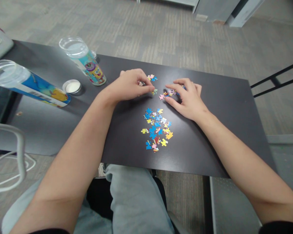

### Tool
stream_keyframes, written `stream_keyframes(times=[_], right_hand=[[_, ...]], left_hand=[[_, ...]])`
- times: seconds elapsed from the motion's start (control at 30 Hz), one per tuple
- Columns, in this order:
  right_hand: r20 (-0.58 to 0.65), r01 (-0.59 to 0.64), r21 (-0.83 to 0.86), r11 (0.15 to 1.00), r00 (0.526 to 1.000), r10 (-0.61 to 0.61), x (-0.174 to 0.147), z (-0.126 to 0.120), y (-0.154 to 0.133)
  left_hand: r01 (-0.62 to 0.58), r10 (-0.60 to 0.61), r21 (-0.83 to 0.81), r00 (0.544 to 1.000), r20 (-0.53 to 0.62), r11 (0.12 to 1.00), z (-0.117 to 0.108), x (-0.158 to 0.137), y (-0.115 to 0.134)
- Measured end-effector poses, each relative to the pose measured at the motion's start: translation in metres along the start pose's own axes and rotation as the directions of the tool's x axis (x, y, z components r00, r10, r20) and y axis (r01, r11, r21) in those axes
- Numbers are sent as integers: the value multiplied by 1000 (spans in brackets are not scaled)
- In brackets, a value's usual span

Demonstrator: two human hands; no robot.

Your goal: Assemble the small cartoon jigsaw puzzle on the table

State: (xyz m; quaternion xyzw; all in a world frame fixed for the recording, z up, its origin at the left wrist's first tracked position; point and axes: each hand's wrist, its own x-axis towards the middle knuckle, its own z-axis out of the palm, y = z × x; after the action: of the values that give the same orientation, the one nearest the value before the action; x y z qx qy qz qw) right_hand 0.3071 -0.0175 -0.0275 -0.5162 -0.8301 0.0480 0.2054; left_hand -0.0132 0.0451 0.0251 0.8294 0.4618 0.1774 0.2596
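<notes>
We have both bare hands over the dark worktop (217,143), among small jigsaw pieces in several groups. Our left hand (134,84) is curled, its thumb and forefinger close to each other beside a greenish piece (154,92); we cannot tell whether they pinch anything, because the hand itself blocks our view of some light pieces under it. Our right hand (188,97) has its thumb and fingers spread apart around the near side of a mixed cluster (169,93), partly covering it. Just past the left fingertips sits a little group (151,77) of blue, yellow and pink pieces, while the largest scatter (152,130), mostly blue and yellow, lies nearer to us, between our forearms. Our left forearm stretches between these pieces and the things at the left: a tall clear canister (40,88) with a blue label, a smaller clear canister (89,64) with a bright cartoon label, and a round silvery lid (72,87) near them both. Another round item (94,55) is half hidden behind the smaller canister. A pale object (0,42) is cut off at the far left corner, and a white curved tube (21,156) rises at the near left, with a white cable (31,165) looping behind it. Black bars (275,79) stand just off the right end, and grey carpet (127,32) spreads beyond.
</notes>
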Motion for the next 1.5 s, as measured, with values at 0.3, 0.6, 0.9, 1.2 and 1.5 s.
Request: stream_keyframes(times=[0.3, 0.6, 0.9, 1.2, 1.5], right_hand=[[1, -10, -11, 1000, 1000, 10, 1, -1, -3], [12, 5, 1, 1000, 1000, -5, 1, -5, -6], [-6, -11, 20, 1000, 1000, 11, 2, -5, -7], [-30, 0, 4, 1000, 1000, 0, 0, -3, -10], [10, 14, -76, 997, 1000, -13, 1, -1, -3]], left_hand=[[79, -74, 93, 996, -53, 993, 0, 1, -4], [70, -67, 63, 996, -53, 996, 2, -5, -3], [27, -25, 25, 998, -60, 999, 4, -4, -1], [180, -164, 78, 970, -181, 980, 13, 2, -12], [101, -96, 94, 994, -56, 990, 9, 1, 1]])
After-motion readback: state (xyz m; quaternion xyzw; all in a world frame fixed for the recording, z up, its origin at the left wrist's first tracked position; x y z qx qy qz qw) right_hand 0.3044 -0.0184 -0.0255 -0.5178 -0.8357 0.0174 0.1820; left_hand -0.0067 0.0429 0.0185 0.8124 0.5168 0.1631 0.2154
